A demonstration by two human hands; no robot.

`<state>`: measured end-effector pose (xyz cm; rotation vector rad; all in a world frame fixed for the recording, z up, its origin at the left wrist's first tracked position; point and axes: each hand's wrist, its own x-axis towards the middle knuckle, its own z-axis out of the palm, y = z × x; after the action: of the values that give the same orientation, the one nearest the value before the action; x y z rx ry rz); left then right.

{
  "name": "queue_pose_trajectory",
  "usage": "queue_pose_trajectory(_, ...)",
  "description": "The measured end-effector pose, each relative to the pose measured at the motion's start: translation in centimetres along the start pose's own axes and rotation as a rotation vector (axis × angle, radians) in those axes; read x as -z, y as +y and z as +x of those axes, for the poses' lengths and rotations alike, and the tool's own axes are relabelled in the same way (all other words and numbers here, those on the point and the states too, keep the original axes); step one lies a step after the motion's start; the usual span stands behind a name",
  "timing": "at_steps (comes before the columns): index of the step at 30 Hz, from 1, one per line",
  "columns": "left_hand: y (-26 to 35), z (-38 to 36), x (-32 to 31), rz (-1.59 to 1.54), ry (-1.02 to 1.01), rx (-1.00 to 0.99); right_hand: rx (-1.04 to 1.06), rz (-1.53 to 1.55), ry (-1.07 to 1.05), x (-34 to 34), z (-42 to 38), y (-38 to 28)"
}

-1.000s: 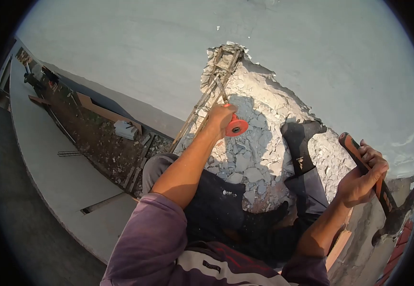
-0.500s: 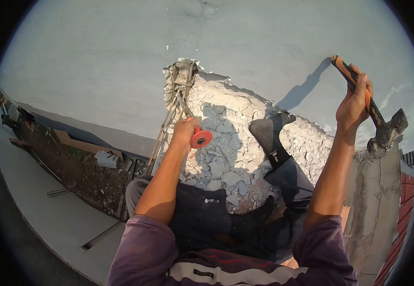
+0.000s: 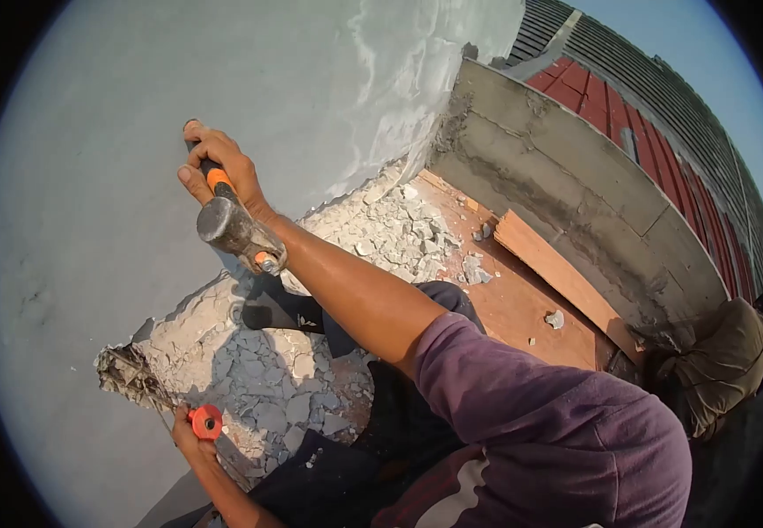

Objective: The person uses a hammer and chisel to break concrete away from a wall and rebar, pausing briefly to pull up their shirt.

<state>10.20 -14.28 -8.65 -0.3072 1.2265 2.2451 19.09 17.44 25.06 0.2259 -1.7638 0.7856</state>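
Note:
My right hand (image 3: 233, 176) is wrapped round the black-and-orange handle of a hammer (image 3: 239, 234), raised in front of the grey wall. The hammer's heavy, dusty metal head hangs on the near side of the hand, over my forearm. Lower left, my left hand (image 3: 189, 440) is closed on a chisel (image 3: 206, 422) with a round red hand guard. The chisel points towards a rough hole (image 3: 131, 374) at the end of the broken-out strip of wall, where thin bars show. My fingers and the guard hide most of its shaft.
Broken rubble (image 3: 267, 387) lies round my shoe (image 3: 280, 312) and along the wall's foot. A plank (image 3: 566, 282) rests on the reddish floor beside a low concrete wall (image 3: 566, 163). A brown sack-like bundle (image 3: 724, 370) sits at the right. Red roofing (image 3: 601, 114) shows beyond.
The view has swung to the right, bringing the low wall, plank and bundle into sight. My right hand has turned the hammer so its head faces me. The left hand keeps the chisel near the hole.

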Motion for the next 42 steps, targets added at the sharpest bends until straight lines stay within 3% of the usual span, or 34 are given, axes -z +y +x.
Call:
queue_pose_trajectory(2,0.0,-0.1,-0.2,0.003,0.015,-0.009,0.013,-0.038,-0.1,0.3,-1.0,0.7)
queue_pose_trajectory(3,-0.5,0.7,0.5,-0.022,0.035,-0.03,0.107,-0.041,-0.053,0.1,-1.9,1.0)
queue_pose_trajectory(5,0.3,-0.9,-1.0,0.0,0.087,0.007,-0.144,-0.226,-0.363,2.2,-5.5,0.2)
queue_pose_trajectory(6,0.5,-1.2,-1.1,0.017,0.065,0.006,-0.129,-0.285,-0.391,3.0,-8.4,-1.3)
queue_pose_trajectory(9,0.6,-1.6,-1.7,0.078,0.145,-0.041,-0.483,-0.239,-0.565,4.7,-19.0,-3.2)
queue_pose_trajectory(12,0.6,-1.7,-1.1,0.12,0.089,-0.052,-1.083,-0.009,-0.484,4.7,-26.8,-5.6)
queue_pose_trajectory(14,0.7,-3.0,-2.5,0.229,0.075,-0.08,-1.389,0.088,-0.513,5.0,-30.1,-5.0)
queue_pose_trajectory(15,0.8,-3.1,-2.7,0.307,0.054,-0.089,-1.423,0.055,-0.563,5.3,-31.3,-4.2)
queue_pose_trajectory(17,0.5,-4.0,-3.5,0.474,-0.017,-0.079,-1.482,-0.025,-0.661,6.4,-33.1,-2.7)
queue_pose_trajectory(19,1.4,-5.2,-4.4,0.661,-0.109,-0.051,-0.705,-0.415,-0.744,8.1,-32.5,-4.2)
queue_pose_trajectory(21,0.2,-3.3,-3.1,1.002,-0.24,-0.262,-0.432,-0.542,-0.82,10.1,-28.3,-7.4)
queue_pose_trajectory(22,-0.9,-3.1,-2.5,1.165,-0.302,-0.35,-0.574,-0.498,-0.922,11.8,-25.0,-10.6)
queue_pose_trajectory(24,-1.1,-5.2,-5.0,1.33,-0.273,-0.367,-1.29,-0.305,-1.295,15.7,-20.1,-15.1)
queue_pose_trajectory(26,-1.7,-5.7,-6.3,1.538,-0.347,-0.392,-1.297,-0.218,-1.702,20.6,-21.0,-17.8)
queue_pose_trajectory(27,-2.1,-6.4,-6.9,1.448,-0.374,-0.291,-1.166,-0.326,-1.711,22.4,-22.2,-20.0)
queue_pose_trajectory(28,-2.9,-6.7,-7.0,1.463,-0.411,-0.334,-1.036,-0.428,-1.711,24.2,-23.5,-22.3)
queue_pose_trajectory(30,-4.4,-6.6,-7.0,1.499,-0.486,-0.435,-1.015,-0.291,-1.658,27.3,-26.2,-24.0)
queue_pose_trajectory(34,-5.8,-7.9,-7.4,1.456,-0.438,-0.388,-1.008,-0.096,-1.416,29.9,-29.3,-25.7)
queue_pose_trajectory(36,-5.6,-9.0,-7.3,1.446,-0.465,-0.318,-1.409,-0.115,-1.188,30.3,-29.0,-26.5)
queue_pose_trajectory(37,-5.5,-10.0,-7.3,1.46,-0.418,-0.39,-1.605,-0.123,-1.06,30.5,-28.7,-27.1)
queue_pose_trajectory(40,-5.1,-14.3,-7.2,1.419,-0.319,-0.564,-1.296,-0.213,-1.342,30.8,-26.9,-27.6)
queue_pose_trajectory(42,-4.6,-17.5,-6.6,1.294,-0.308,-0.635,-1.339,-0.133,-1.396,32.1,-27.7,-27.0)
